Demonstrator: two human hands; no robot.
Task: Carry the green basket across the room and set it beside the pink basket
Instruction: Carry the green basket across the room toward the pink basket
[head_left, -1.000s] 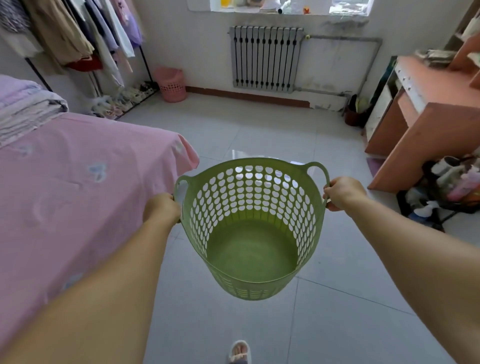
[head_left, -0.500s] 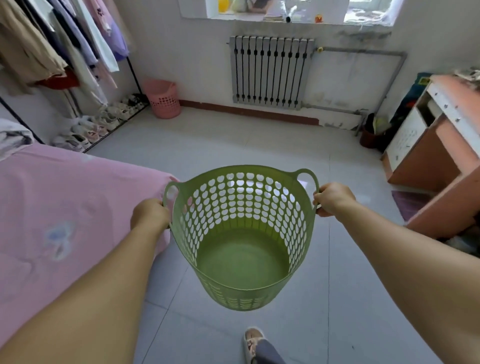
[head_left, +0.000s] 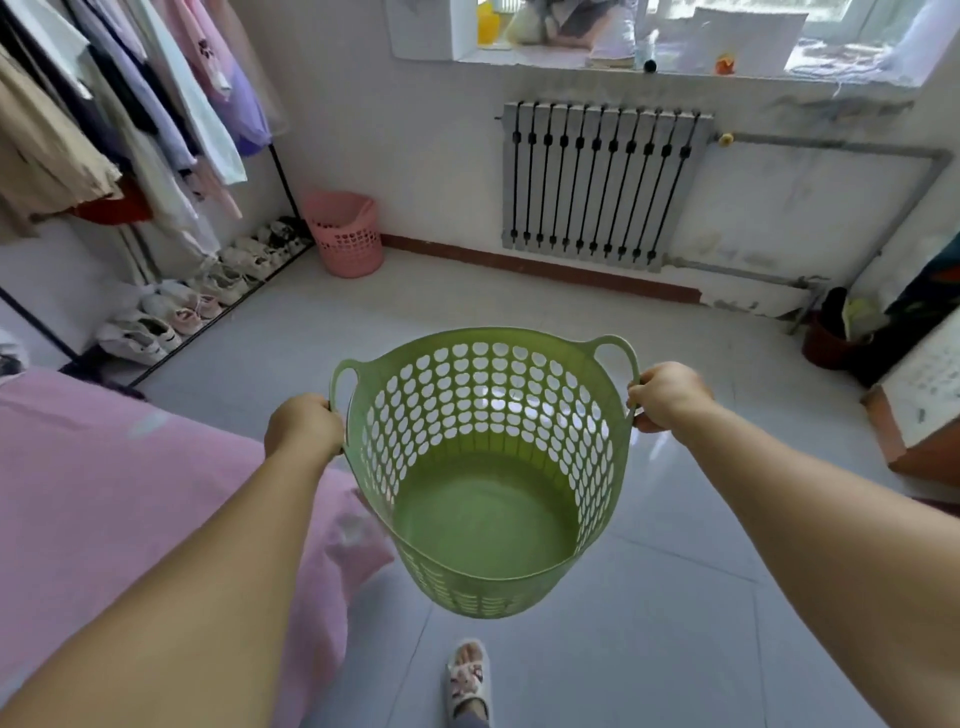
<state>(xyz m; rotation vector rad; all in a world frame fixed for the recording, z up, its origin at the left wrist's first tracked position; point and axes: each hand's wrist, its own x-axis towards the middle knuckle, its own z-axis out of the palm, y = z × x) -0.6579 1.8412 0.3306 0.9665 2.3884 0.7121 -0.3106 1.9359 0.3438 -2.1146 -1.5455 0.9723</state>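
Note:
I hold an empty green basket (head_left: 485, 519) with heart-shaped holes in the air in front of me, above the tiled floor. My left hand (head_left: 301, 426) grips its left handle and my right hand (head_left: 667, 395) grips its right handle. The pink basket (head_left: 344, 236) stands on the floor at the far left, against the white wall and next to the foot of the clothes rack. It is well ahead of the green basket and to its left.
A bed with a pink sheet (head_left: 104, 493) fills the lower left. A clothes rack (head_left: 130, 119) hangs over a row of shoes (head_left: 202, 299) on the left. A radiator (head_left: 602, 182) is on the far wall. An orange desk (head_left: 919, 415) stands at right. My slippered foot (head_left: 467, 675) is below.
I have walked forward: the pink basket, radiator and shoe row look bigger and closer, and the bed has slid back to the left. Both hands still grip the green basket.

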